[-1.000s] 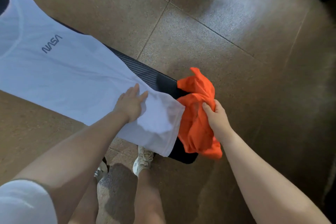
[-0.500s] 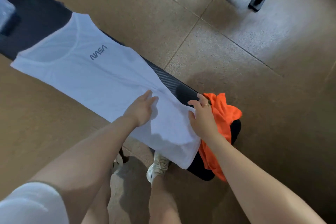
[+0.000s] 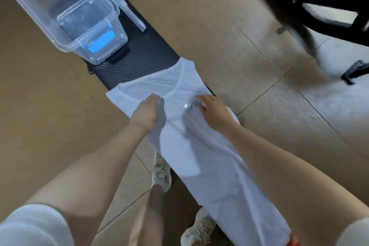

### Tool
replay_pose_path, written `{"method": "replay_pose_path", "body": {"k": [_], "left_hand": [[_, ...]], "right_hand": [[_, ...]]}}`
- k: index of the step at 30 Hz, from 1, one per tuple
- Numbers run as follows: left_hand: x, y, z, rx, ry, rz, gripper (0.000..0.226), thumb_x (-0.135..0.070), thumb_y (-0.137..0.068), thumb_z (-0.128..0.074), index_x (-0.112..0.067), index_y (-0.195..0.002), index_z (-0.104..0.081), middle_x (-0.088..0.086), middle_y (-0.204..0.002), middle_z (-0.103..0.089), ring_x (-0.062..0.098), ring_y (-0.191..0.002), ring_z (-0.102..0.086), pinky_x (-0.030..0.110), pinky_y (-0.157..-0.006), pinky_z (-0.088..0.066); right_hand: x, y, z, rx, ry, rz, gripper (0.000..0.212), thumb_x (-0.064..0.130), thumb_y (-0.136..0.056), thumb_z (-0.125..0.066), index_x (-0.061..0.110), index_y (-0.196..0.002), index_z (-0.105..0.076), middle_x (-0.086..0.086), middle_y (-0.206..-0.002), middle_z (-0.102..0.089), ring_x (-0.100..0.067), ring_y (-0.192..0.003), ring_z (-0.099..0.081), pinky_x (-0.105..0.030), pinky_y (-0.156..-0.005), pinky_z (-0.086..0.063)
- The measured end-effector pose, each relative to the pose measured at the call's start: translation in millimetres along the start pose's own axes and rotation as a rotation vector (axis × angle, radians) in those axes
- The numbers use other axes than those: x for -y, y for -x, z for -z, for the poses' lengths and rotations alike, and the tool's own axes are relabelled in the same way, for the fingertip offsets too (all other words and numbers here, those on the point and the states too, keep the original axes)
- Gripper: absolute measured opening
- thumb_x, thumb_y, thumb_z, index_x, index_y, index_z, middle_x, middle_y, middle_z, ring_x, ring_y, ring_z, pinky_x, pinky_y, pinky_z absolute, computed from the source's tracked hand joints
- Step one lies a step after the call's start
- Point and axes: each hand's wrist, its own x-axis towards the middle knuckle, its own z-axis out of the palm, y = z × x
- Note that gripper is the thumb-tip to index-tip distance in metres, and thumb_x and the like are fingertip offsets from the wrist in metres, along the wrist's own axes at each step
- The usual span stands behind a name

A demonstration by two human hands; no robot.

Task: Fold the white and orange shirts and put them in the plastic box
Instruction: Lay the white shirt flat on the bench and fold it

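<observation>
Head view: I see both hands flat on the white shirt (image 3: 201,146), palms down and fingers loosely spread, clamped on nothing. The left hand (image 3: 145,111) presses the cloth just below the collar on the left side of the chest; the right hand (image 3: 214,113) lies beside it with its fingertips touching the small grey lettering, partly covering it. The two hands are apart, with a strip of bare cloth between them. The shirt is spread lengthwise along the narrow black bench (image 3: 139,54), collar toward the far end, its sides hanging over both long edges. At the lower right edge of the frame I can make out a scrap of the orange shirt (image 3: 293,241) at the white shirt's hem; the rest of it is out of view. The clear plastic box (image 3: 65,12) stands open on the far end of the bench, well apart from the shirt, with a clear lid (image 3: 127,9) lying just beside it. Below the bench I see two pale sneakers (image 3: 161,171) on the brown tiled floor (image 3: 229,32).
</observation>
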Motion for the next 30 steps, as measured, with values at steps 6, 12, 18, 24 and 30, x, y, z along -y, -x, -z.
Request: {"method": "replay_pose_path", "body": {"k": [6,12,18,24,30], "left_hand": [[55,-53,40,-0.197,-0.087,0.172,0.057,0.005,-0.089,-0.036,-0.01,-0.143,-0.024,0.012,-0.156,-0.012,0.032,-0.137,-0.022,0.043,-0.103,-0.03],[87,-70,51,-0.243,-0.168,0.346,0.039,-0.005,-0.093,-0.038,-0.004,-0.132,-0.035,0.017,-0.133,-0.037,0.035,-0.124,-0.034,0.043,-0.097,-0.034],[84,-78,63,-0.137,-0.172,0.327,0.027,-0.014,-0.096,-0.036,-0.004,-0.116,-0.049,0.017,-0.123,-0.047,0.035,-0.116,-0.039,0.041,-0.091,-0.035],[84,-84,94,-0.227,0.145,0.301,0.02,-0.026,-0.097,-0.035,-0.007,-0.098,-0.043,0.025,-0.096,-0.061,0.042,-0.088,-0.056,0.04,-0.069,-0.038],[79,-100,109,-0.337,0.277,0.348,0.03,-0.03,-0.096,-0.04,-0.003,-0.094,-0.053,0.028,-0.103,-0.057,0.042,-0.101,-0.054,0.042,-0.078,-0.042]], "right_hand": [[34,-132,-2,-0.084,-0.054,-0.272,0.044,0.016,-0.098,-0.034,0.006,-0.14,-0.029,-0.018,-0.14,-0.043,-0.036,-0.127,-0.038,-0.042,-0.101,-0.034],[39,-192,-4,-0.077,0.047,-0.587,0.041,0.019,-0.097,-0.034,0.006,-0.135,-0.037,-0.018,-0.142,-0.04,-0.034,-0.132,-0.034,-0.04,-0.104,-0.033],[44,-204,12,-0.004,0.026,-0.622,0.028,0.022,-0.087,-0.044,0.019,-0.107,-0.064,-0.014,-0.113,-0.063,-0.035,-0.117,-0.048,-0.039,-0.1,-0.04],[66,-226,47,-0.205,-0.078,-0.402,0.024,0.016,-0.093,-0.041,0.011,-0.105,-0.061,-0.009,-0.088,-0.056,-0.025,-0.079,-0.051,-0.029,-0.067,-0.039],[72,-242,59,-0.288,-0.356,-0.265,0.023,0.009,-0.094,-0.046,0.018,-0.113,-0.056,-0.014,-0.122,-0.055,-0.024,-0.087,-0.063,-0.034,-0.08,-0.052]]}}
